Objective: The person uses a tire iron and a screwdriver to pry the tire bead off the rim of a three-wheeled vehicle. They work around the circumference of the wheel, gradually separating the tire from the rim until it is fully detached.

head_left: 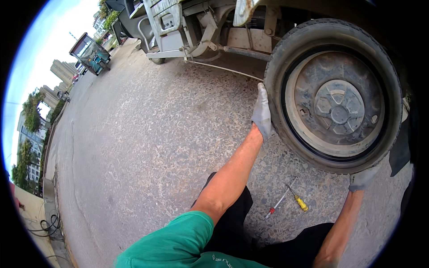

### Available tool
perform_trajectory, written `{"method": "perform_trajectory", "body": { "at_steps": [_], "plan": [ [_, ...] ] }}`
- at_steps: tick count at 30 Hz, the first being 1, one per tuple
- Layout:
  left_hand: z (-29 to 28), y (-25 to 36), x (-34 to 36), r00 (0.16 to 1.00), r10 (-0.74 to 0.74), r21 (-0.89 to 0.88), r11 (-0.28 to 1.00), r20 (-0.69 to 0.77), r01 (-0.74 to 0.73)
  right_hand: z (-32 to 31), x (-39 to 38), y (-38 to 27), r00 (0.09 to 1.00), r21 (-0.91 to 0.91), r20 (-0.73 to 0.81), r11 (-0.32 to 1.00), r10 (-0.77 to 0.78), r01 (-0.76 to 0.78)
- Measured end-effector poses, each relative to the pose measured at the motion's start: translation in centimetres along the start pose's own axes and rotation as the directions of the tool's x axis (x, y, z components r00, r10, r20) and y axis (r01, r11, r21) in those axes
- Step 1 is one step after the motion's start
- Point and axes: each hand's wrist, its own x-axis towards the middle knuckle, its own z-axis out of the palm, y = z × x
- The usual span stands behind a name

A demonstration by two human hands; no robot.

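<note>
The wheel [334,96] was at upper right, beside the worn vehicle [166,22]; the gloved left hand [262,114] lay against the left edge of the tyre [333,165] and the gloved right hand [362,179] met its lower edge; both being partly hidden, whether either grasped it could not be told; a yellow-handled screwdriver [301,203] and a red-handled rod [271,211] lay on the pavement [156,129].

We see soft daylight on the wheel [339,109] we grip; far left of it, sky [51,42] glares; picture edges curve.
</note>
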Motion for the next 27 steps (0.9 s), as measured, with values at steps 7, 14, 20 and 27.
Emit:
{"method": "perform_trajectory", "body": {
  "at_steps": [7, 14, 20, 27],
  "plan": [
    [-2.2, -1.4, 2.0, 1.000, 0.000, -0.073, 0.997, 0.008, 0.001, 0.0, -1.7, 1.3, 0.953, -0.469, 0.225, 0.835, -0.201, 0.286],
    [-2.7, -2.6, 3.8, 0.998, 0.035, -0.094, 0.995, -0.046, -0.039, 3.3, -3.8, 2.4, 0.999, -0.157, -0.046, 0.987, 0.022, -0.029],
    [-3.1, -1.9, 3.4, 1.000, 0.018, -0.075, 0.997, 0.015, -0.017, -3.9, -2.3, 7.3, 0.929, -0.556, 0.290, 0.749, -0.231, 0.360],
    [-2.6, -1.9, 3.4, 1.000, 0.016, -0.122, 0.992, 0.026, -0.012, -5.1, -1.4, 7.7, 0.994, -0.208, 0.095, 0.975, -0.054, 0.073]
  ]
}}
